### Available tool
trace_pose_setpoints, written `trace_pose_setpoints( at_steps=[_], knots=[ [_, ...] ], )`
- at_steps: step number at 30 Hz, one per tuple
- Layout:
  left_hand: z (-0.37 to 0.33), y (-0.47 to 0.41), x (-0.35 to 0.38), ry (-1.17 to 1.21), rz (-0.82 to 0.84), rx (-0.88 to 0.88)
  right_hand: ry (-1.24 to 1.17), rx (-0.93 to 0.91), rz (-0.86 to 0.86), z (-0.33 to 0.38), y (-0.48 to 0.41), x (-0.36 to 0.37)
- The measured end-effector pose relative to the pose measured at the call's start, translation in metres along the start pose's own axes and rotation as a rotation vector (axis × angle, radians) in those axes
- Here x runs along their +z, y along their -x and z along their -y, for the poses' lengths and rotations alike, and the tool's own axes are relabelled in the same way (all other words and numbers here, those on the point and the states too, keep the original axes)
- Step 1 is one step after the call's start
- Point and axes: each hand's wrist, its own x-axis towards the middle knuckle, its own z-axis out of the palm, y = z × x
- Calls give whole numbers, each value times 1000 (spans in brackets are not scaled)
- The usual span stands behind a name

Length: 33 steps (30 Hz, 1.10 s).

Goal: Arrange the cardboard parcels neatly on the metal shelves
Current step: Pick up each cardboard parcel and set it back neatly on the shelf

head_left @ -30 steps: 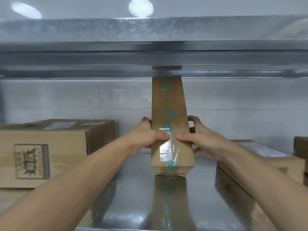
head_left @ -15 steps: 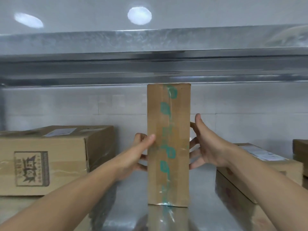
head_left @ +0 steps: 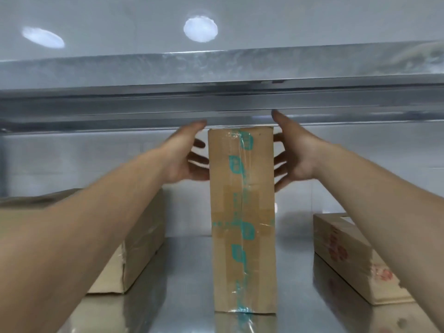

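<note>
Mid-frame, a tall brown teal-taped cardboard parcel (head_left: 242,212) stood on a shiny metal shelf (head_left: 185,272), left hand (head_left: 185,155) and right hand (head_left: 295,155) spread beside its top; even side pressure should square it.

A tall cardboard parcel (head_left: 242,212) stands upright mid-shelf on the metal shelf (head_left: 187,272), with teal-printed tape down its near face. The left hand (head_left: 185,157) and right hand (head_left: 295,152) flank its top, fingers straight; contact is unclear. A left parcel (head_left: 141,248) and a red-printed right parcel (head_left: 346,258) lie apart from it.
</note>
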Motion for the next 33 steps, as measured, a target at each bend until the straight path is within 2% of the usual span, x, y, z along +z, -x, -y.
trace_pose_setpoints(
  at_steps=[5, 13, 23, 27, 30, 33],
  knots=[
    [-35, -4, 17, -210, 81, -81, 68, 74, 101, 23, -9, 3],
    [-38, -13, 18, -395, 116, -64, 215, 88, 168, 28, -21, 4],
    [-35, -16, 21, -400, 107, -17, 222, 78, 158, 28, -15, 7],
    [-31, -12, 19, -313, 94, -4, 159, 58, 179, 25, -11, 2],
    [-12, -18, 7, -185, 109, -83, 109, 25, 166, 23, -5, -8],
    [40, -20, -2, -241, 75, -218, 24, 5, 141, 18, -2, -25]
  ],
)
